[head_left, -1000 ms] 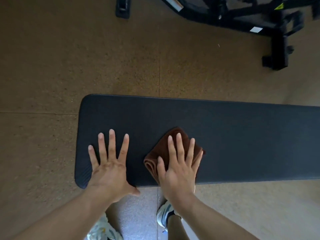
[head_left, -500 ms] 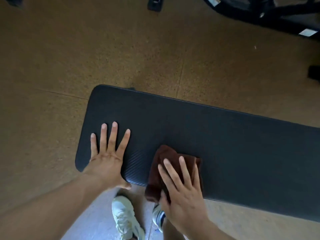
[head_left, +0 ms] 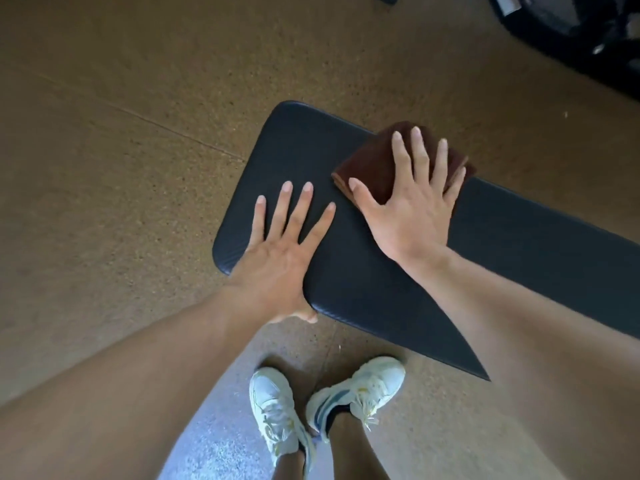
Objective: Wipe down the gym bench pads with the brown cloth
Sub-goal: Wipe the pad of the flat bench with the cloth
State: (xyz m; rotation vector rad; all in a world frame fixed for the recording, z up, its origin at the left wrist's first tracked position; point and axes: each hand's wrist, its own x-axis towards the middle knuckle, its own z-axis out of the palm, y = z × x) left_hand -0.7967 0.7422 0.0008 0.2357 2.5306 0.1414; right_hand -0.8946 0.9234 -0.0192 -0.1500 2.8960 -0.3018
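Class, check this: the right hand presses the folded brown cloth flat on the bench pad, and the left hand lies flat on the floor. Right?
Not quite. In the head view, the left hand lies flat on the bench pad, not the floor. The right hand does press the cloth.

Left hand (head_left: 277, 261) flat, fingers spread, thumb hooked under edge. Right hand (head_left: 412, 209) flat, fingers splayed, pressing down.

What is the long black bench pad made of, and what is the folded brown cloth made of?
The long black bench pad looks like vinyl or faux leather over padding: smooth, faintly grained, with a soft sheen. The folded brown cloth looks like soft towelling, perhaps microfibre: matte, with stacked layers showing at its edge.
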